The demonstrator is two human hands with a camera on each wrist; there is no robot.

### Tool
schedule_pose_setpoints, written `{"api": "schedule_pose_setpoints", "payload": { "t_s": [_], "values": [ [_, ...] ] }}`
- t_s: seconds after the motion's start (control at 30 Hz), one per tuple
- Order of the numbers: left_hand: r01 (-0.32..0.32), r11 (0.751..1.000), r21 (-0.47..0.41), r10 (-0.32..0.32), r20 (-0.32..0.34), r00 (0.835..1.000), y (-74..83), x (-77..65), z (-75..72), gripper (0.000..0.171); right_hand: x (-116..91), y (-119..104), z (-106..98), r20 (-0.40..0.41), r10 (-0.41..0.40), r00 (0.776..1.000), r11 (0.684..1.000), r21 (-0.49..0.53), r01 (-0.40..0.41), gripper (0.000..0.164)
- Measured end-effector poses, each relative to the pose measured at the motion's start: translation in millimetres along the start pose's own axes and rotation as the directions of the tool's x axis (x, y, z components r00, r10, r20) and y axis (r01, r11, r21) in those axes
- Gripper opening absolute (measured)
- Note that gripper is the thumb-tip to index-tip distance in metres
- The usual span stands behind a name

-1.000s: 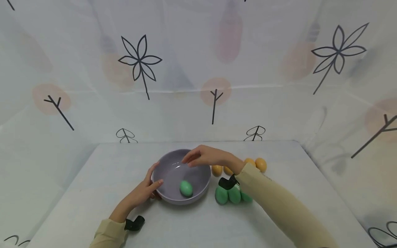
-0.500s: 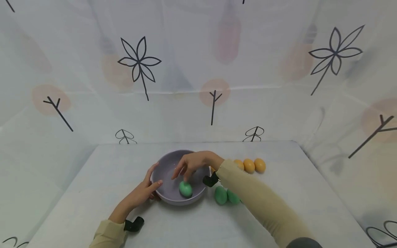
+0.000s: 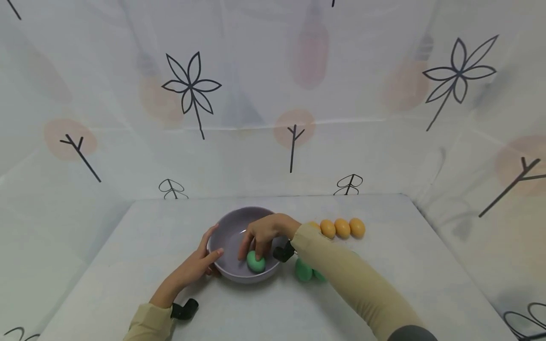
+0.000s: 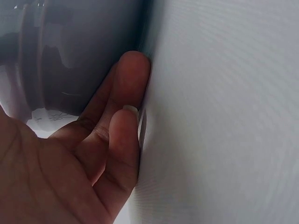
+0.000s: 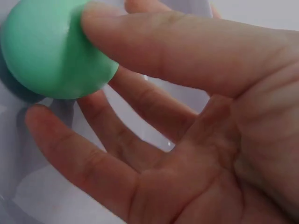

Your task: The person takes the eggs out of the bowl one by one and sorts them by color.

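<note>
A grey-purple bowl (image 3: 232, 244) stands on the white table, with one green egg (image 3: 255, 263) lying inside near its front wall. My left hand (image 3: 200, 258) grips the bowl's left side, thumb over the rim; in the left wrist view the fingers (image 4: 133, 77) tuck under its outer wall, close against the table. Reaching into the bowl from the right, my right hand (image 3: 263, 234) has its thumb on the green egg. The right wrist view has the thumb (image 5: 154, 42) on one side of the egg (image 5: 46, 51) and fingertips curled round its other side.
Several orange eggs (image 3: 342, 228) sit in a row right of the bowl. Nearer, green eggs (image 3: 304, 270) lie beside the bowl, partly hidden by the right sleeve (image 3: 354, 279). A patterned cloth (image 3: 243, 156) hangs behind the table.
My right hand has come down and toward me from over the bowl's far part, its fingers closing round the green egg. The left hand and the bowl stay in place.
</note>
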State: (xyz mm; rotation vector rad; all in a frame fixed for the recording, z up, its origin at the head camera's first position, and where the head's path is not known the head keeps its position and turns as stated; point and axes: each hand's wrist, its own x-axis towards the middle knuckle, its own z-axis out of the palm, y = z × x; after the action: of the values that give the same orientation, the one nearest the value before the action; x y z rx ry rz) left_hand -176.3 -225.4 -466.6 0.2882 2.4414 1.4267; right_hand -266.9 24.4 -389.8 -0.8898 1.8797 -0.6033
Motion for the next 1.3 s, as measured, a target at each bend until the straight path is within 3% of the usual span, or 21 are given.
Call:
{"api": "schedule_pose_setpoints", "payload": {
  "t_s": [0.3, 0.67, 1.0, 1.3],
  "values": [
    [0.0, 1.0, 0.006, 0.0, 0.008, 1.0, 1.2, -0.7, -0.9, 0.074, 2, -1, 2, 0.027, 0.023, 0.999, 1.0, 0.0, -0.023, 0.037],
    [-0.008, 1.0, 0.014, 0.008, 0.009, 1.0, 4.1, -0.8, -1.1, 0.075, -1, 1, 1, -0.003, 0.047, 0.999, 0.998, 0.033, -0.047, 0.033],
    [-0.005, 1.0, -0.002, 0.005, 0.009, 1.0, 5.1, -1.1, -1.3, 0.076, -11, 1, -3, -0.075, -0.081, 0.994, 0.996, 0.03, 0.084, 0.031],
    [0.005, 1.0, 0.0, -0.005, 0.007, 1.0, 5.3, -1.4, -0.6, 0.076, -34, 5, -10, -0.163, -0.235, 0.958, 0.961, 0.112, 0.255, 0.034]
  ]
}}
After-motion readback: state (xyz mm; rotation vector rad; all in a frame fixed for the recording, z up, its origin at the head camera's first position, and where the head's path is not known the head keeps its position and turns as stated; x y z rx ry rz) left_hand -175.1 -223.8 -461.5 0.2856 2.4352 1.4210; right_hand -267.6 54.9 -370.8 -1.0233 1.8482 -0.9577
